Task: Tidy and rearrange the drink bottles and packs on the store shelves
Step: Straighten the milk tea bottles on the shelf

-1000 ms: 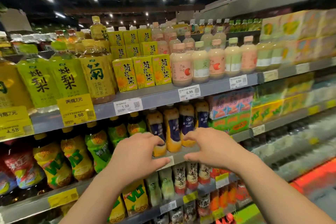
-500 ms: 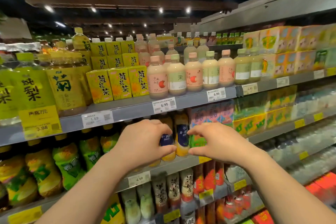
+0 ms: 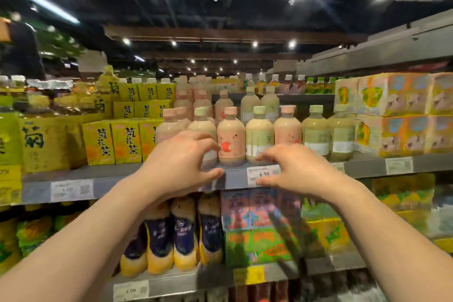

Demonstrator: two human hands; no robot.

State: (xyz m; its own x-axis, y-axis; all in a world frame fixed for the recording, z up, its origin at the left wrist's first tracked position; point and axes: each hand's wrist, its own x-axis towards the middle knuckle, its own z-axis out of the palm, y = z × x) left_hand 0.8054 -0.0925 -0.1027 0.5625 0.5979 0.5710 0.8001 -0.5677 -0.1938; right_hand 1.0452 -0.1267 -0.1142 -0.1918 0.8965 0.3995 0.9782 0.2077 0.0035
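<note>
A row of pale milky drink bottles with pink and green caps stands on the upper grey shelf point(image 3: 235, 179). My left hand point(image 3: 181, 164) is raised in front of a green-capped bottle point(image 3: 201, 125), fingers spread and curved, thumb near the shelf edge, holding nothing. Just to its right stands a pink-capped bottle point(image 3: 230, 137) with a red mark on its label. My right hand point(image 3: 296, 169) hovers before the base of another green-capped bottle point(image 3: 259, 135), its fingers loosely bent over the 6.99 price tag point(image 3: 263, 174). It holds nothing.
Yellow tea cartons point(image 3: 125, 142) fill the shelf to the left. Wrapped multipacks point(image 3: 392, 115) are stacked on the right. One shelf down stand blue-labelled bottles point(image 3: 183, 235) and colourful cartons point(image 3: 247, 211). A person stands far left point(image 3: 19, 51).
Both hands have risen from the blue-labelled bottles on the lower shelf to the milky bottles on the shelf above, and the view has tilted up.
</note>
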